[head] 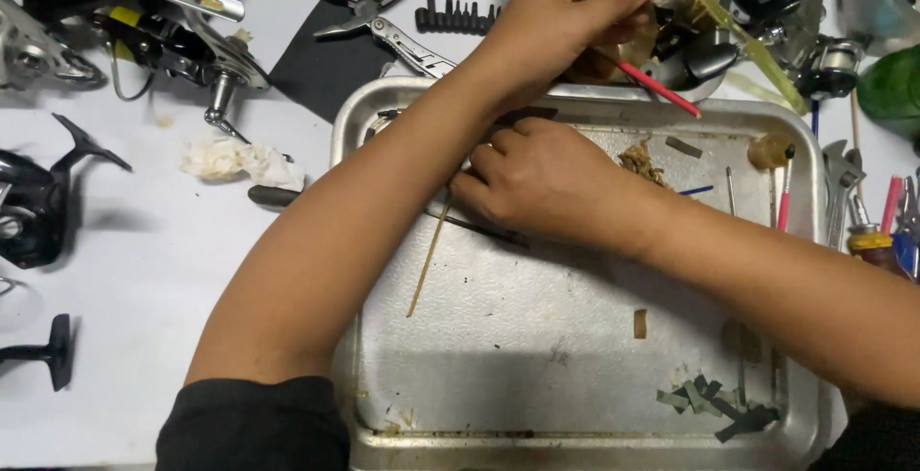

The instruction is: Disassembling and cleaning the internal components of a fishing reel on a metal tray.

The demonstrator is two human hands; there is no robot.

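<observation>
— While the left hand (575,1) reaches over the dented metal tray (575,356), what does it pinch?
— A thin red-handled tool (656,88), fingers pressed together, beyond the tray's far rim.
— And the right hand (541,183)?
— Curled, knuckles up, over a slim bamboo stick (426,255) lying in the tray; its grip I cannot tell.

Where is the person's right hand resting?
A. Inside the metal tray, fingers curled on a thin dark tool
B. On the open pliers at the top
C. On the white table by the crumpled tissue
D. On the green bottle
A: the right hand lies within the metal tray, while the left hand reaches past its far rim.
</observation>
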